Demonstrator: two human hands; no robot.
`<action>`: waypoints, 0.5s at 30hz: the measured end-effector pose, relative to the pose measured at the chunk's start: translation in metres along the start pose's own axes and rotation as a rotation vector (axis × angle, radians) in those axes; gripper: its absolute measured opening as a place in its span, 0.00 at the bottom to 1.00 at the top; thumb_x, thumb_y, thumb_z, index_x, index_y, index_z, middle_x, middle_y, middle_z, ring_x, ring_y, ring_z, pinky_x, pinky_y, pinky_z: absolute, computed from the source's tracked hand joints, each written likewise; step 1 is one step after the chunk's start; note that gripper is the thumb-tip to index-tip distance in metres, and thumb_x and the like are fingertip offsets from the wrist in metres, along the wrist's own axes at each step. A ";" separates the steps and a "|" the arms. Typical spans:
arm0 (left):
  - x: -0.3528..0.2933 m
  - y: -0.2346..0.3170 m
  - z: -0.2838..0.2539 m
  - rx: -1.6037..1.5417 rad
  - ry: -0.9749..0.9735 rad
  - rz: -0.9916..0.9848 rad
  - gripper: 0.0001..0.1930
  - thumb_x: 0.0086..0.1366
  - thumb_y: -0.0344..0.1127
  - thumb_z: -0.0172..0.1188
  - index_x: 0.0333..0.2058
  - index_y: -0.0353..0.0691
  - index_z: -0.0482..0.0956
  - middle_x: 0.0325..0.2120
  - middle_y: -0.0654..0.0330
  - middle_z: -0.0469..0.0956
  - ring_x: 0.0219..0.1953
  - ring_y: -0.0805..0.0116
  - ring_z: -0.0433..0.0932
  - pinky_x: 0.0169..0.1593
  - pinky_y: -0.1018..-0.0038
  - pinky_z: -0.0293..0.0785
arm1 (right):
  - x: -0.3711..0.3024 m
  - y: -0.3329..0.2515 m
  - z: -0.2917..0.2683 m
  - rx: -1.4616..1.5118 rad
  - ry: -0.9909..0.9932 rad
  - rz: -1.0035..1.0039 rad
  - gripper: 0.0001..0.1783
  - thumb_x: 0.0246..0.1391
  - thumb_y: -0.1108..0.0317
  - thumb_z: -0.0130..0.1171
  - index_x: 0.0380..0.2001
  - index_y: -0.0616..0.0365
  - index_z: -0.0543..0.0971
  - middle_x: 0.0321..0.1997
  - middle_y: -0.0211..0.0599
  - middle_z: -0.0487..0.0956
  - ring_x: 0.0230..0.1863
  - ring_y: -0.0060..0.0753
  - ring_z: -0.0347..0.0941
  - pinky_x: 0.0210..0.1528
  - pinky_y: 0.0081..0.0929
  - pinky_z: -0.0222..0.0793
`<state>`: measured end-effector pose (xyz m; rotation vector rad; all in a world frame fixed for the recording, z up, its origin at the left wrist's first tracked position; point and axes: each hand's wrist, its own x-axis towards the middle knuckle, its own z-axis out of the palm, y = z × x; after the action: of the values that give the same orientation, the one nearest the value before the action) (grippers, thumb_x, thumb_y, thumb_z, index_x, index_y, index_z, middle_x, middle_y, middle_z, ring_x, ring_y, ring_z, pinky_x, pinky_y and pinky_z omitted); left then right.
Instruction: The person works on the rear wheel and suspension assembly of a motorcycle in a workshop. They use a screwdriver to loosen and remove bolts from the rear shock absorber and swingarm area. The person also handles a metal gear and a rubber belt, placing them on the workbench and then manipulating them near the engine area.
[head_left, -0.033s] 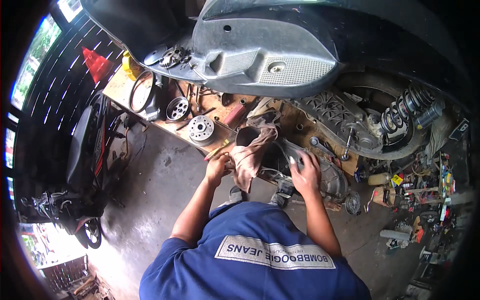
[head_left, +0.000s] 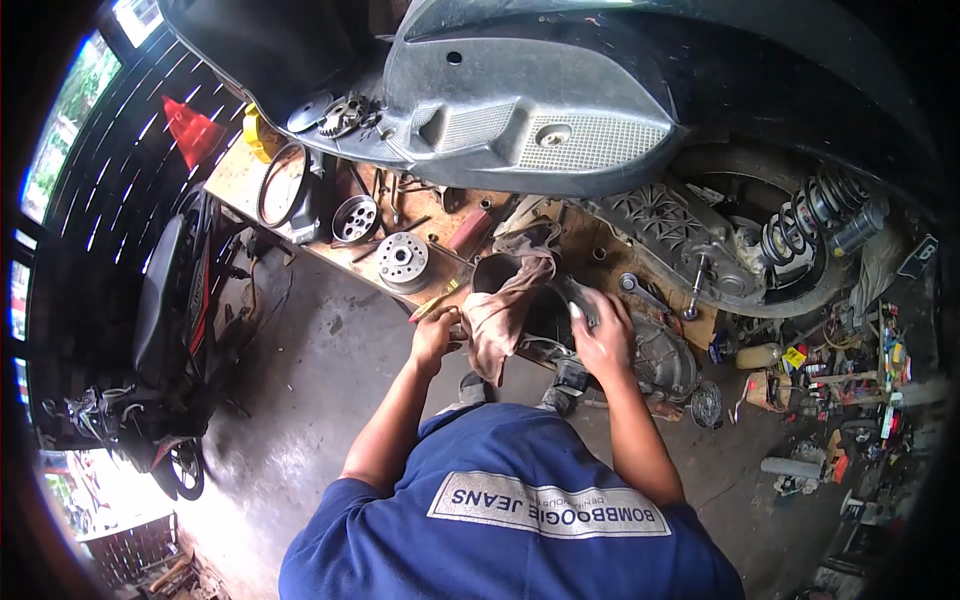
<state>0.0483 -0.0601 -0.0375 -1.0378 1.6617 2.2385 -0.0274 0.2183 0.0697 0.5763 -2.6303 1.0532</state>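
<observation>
Right of the left fingers, a draped cloth blocks passage.

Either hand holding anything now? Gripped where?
Can't tell. Left hand is beside the draped brown rag, its grip hidden; right hand, blurred, is at the metal engine casing, no clear hold visible.

Dark blue shirt with short sleeves, pale rectangular panel (dark-lettered, slightly slanted), bare hands

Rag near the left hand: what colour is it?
The rag is pinkish brown; the head view shows it best.
</observation>
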 end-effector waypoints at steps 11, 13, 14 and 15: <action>-0.040 0.064 0.007 0.327 0.121 0.708 0.13 0.67 0.35 0.59 0.45 0.31 0.80 0.38 0.52 0.83 0.36 0.66 0.81 0.43 0.72 0.75 | 0.079 -0.032 0.065 0.353 -0.037 0.194 0.13 0.56 0.63 0.61 0.33 0.65 0.79 0.33 0.46 0.81 0.36 0.43 0.79 0.41 0.34 0.73; -0.040 0.077 0.022 0.195 -0.084 0.720 0.13 0.69 0.35 0.57 0.46 0.32 0.80 0.42 0.51 0.81 0.41 0.67 0.80 0.47 0.69 0.75 | 0.077 -0.061 0.047 0.512 0.026 -0.092 0.09 0.54 0.68 0.59 0.31 0.64 0.79 0.34 0.44 0.80 0.36 0.39 0.78 0.40 0.33 0.73; -0.040 0.084 0.028 0.317 -0.147 0.799 0.14 0.69 0.36 0.55 0.47 0.32 0.79 0.45 0.51 0.80 0.46 0.67 0.78 0.50 0.68 0.74 | 0.074 -0.077 0.037 0.514 0.014 -0.239 0.06 0.53 0.71 0.59 0.30 0.63 0.79 0.33 0.43 0.80 0.37 0.37 0.78 0.39 0.32 0.73; -0.041 0.089 0.038 0.311 -0.252 0.792 0.15 0.68 0.37 0.55 0.47 0.33 0.79 0.45 0.50 0.80 0.47 0.66 0.78 0.52 0.67 0.73 | 0.071 -0.091 0.029 0.547 -0.036 -0.343 0.06 0.52 0.71 0.59 0.30 0.63 0.79 0.32 0.43 0.79 0.36 0.39 0.78 0.39 0.32 0.73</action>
<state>0.0176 -0.0478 0.0619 0.0102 2.4668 2.2307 -0.0528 0.1191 0.1303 1.1161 -2.1383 1.6474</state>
